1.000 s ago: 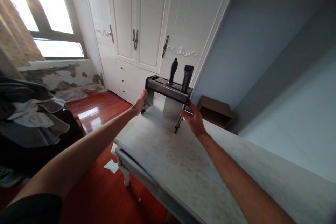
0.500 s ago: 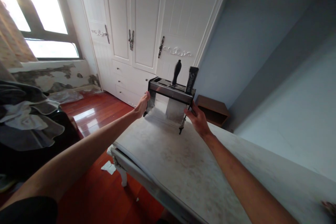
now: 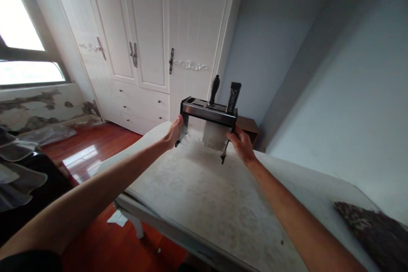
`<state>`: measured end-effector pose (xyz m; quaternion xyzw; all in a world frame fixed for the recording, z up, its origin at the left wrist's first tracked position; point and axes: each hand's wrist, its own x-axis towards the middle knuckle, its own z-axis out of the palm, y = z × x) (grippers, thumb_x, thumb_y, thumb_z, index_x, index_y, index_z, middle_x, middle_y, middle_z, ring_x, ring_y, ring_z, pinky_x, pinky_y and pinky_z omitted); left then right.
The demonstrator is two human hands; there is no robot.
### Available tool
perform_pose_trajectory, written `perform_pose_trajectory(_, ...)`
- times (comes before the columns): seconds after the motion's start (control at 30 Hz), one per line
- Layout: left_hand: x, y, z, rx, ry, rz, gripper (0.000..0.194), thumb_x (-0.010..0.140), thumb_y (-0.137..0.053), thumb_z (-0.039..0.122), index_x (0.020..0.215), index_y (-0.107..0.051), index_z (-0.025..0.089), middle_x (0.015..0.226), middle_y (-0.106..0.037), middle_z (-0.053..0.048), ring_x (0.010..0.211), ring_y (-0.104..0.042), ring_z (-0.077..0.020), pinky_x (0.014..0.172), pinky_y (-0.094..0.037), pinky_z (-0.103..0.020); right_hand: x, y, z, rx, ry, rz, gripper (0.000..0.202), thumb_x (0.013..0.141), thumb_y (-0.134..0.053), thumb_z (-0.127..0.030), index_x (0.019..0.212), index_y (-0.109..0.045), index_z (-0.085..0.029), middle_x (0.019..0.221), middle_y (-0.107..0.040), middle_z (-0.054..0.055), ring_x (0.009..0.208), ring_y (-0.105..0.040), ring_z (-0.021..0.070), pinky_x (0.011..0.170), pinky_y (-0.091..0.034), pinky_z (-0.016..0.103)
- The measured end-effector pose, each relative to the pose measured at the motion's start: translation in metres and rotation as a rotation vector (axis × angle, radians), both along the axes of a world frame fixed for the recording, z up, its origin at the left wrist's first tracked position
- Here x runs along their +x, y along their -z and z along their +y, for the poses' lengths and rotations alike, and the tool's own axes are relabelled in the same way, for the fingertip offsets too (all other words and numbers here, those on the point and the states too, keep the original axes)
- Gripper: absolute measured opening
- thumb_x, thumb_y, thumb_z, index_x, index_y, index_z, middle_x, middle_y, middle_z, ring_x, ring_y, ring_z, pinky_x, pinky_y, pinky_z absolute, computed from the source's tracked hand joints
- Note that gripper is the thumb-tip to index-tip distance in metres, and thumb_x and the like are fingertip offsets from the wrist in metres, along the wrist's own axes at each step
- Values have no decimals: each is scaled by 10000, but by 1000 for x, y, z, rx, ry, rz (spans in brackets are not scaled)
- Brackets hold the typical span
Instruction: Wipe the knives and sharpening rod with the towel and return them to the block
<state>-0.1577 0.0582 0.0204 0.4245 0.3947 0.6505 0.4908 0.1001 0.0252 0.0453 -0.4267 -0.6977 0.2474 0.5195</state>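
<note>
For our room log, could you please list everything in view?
Long table: one, whitish, centre
Slotted metal rack: one, black and grey, over table
Upright handles: two, black, in rack
Flat panel: one, greyish, below rack
Panelled wardrobe: one, white, behind table
Open box: one, brown, beyond table
Patterned fabric: one, dark, table's right
Plank floor: one, red, left
Paper scrap: one, white, floor by table
Plastic sheeting: one, translucent, near wardrobe
Fabric heap: one, dark and white, left
Window: one, grey-framed, upper left
Walls: several, bluish right, whitish left
Left hand: one, bare, rack's left
Right hand: one, bare, rack's right
</note>
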Motion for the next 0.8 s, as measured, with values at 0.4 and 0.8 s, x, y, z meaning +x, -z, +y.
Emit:
perform_pose_trajectory(0.4,111,-10,0,-1,166,-17,540,920,-436,619,1120,-646,164,897,-756,-69,861,-710,-204,686,-567,-283,109,8,-10,-6,47,71,427,689,-705,-434,1024,-646,-176,1013,-703,75,921,-651,243,876,-493,395)
perform_pose_trajectory(0.8,226,11,11,-14,283,-25,612,878,-450,680,1145,-641,164,874,-754,-82,888,-717,-239,696,-576,-319,228,-7,-34,7,76,-62,269,727,-662,-375,928,-630,-199,923,-690,47,927,-607,235,893,-471,383)
